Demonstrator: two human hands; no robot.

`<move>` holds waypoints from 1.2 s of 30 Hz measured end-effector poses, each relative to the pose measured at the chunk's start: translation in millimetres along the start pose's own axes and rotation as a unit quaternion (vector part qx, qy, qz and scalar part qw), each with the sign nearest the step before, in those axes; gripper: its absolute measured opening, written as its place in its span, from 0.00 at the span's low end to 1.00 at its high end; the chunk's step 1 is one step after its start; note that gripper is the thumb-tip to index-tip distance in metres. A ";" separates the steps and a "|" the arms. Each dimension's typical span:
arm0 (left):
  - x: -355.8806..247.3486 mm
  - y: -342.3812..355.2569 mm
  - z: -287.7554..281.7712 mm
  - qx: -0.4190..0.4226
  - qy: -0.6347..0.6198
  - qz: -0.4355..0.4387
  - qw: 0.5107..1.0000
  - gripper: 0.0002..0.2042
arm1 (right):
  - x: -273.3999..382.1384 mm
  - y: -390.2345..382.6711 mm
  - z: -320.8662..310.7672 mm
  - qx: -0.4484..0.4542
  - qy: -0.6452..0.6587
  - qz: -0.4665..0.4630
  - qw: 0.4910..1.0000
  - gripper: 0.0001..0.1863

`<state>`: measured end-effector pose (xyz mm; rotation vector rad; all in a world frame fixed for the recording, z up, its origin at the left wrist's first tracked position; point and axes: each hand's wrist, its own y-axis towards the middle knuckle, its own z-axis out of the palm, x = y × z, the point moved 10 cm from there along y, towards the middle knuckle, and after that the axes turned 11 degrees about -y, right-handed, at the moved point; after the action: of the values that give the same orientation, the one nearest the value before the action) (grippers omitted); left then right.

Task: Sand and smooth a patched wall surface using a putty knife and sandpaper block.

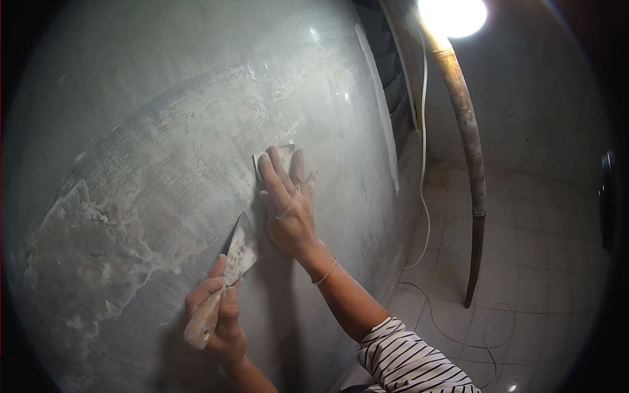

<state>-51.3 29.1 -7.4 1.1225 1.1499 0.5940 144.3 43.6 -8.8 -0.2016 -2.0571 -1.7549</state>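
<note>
My left hand [219, 314] is wrapped round the handle of a putty knife [242, 252], low in front of the wall [334, 216]. Its plaster-smeared blade points up, close to the wall; whether it touches cannot be made out. Up and to the right, my right hand [288, 203] presses a pale, folded piece of sandpaper [286, 152] flat against the wall, fingers stretched over it. Most of that piece is hidden under the fingers. The grey wall has a rough, patchy area [177, 144] to the left of my hands, with peeling plaster [92, 262] at lower left.
A bright lamp [452, 14] shines at the top right, by a bent bamboo pole [466, 131] that stands on the tiled floor [544, 281]. A white cable [424, 131] hangs beside the pole, and a thin dark cord [452, 339] loops across the tiles.
</note>
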 end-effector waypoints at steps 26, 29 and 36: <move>0.1 -10.9 -17.7 -0.008 -0.004 -0.017 1.000 0.11 | 6.9 -54.3 9.5 -0.024 0.025 -0.030 0.999 0.26; -3.2 -7.4 -14.2 -0.009 -0.011 -0.019 1.000 0.10 | -0.5 -14.9 -0.7 -0.037 0.016 0.019 0.999 0.26; -1.7 -2.6 0.9 0.008 0.020 0.010 1.000 0.08 | -14.8 -27.3 0.4 -0.010 0.009 0.037 0.999 0.26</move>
<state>-51.5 26.3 -9.2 1.1423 1.1814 0.6272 147.2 41.2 -39.7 -0.2650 -1.9946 -1.7274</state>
